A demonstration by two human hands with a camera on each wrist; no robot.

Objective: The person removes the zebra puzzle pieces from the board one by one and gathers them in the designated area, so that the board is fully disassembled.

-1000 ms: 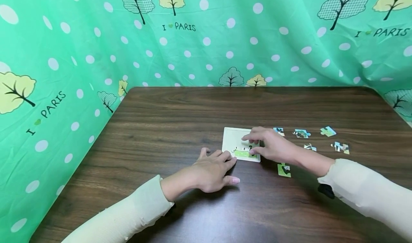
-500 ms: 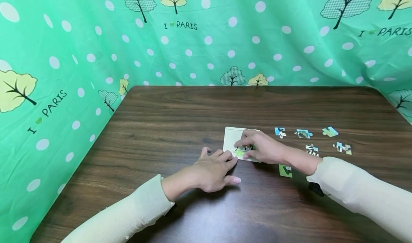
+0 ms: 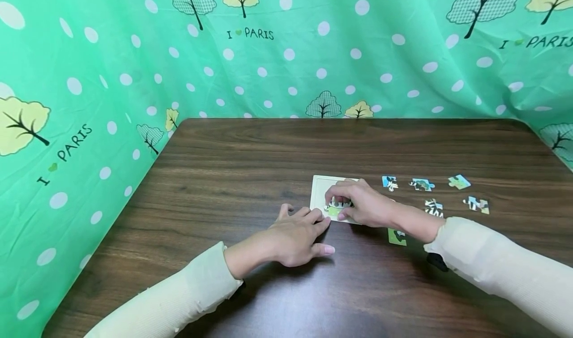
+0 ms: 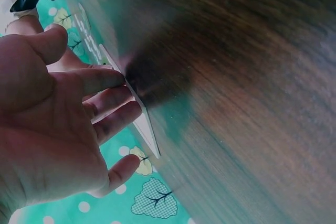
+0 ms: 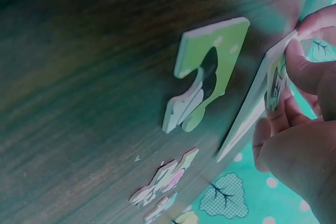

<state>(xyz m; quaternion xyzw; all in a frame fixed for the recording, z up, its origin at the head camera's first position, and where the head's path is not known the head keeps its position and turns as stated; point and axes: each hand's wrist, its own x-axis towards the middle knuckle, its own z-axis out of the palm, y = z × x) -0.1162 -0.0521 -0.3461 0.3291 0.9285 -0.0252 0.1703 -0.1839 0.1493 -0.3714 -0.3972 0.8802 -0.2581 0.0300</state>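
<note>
A small white puzzle tray (image 3: 319, 189) lies on the table right of centre. At its near left corner my left hand (image 3: 295, 239) rests spread, fingertips on the edge; the left wrist view shows those fingers (image 4: 118, 116) against the tray's thin side. Over the tray, my right hand (image 3: 369, 204) pinches a green, black and white jigsaw piece (image 5: 275, 83) between thumb and fingers. The piece is close over the tray floor and partly covered by the fingers. Just right of the tray lies a green jigsaw piece (image 3: 396, 237) with a black and white pattern.
Several loose jigsaw pieces lie right of the tray, among them a blue-edged one (image 3: 390, 183), a striped one (image 3: 433, 208) and a green one (image 3: 459, 182). A brown wooden table (image 3: 224, 179) runs back to a green dotted curtain (image 3: 268, 69).
My right hand has moved a little left across the tray with the jigsaw piece and its fingers have come lower over it. The left hand has stayed at the tray corner.
</note>
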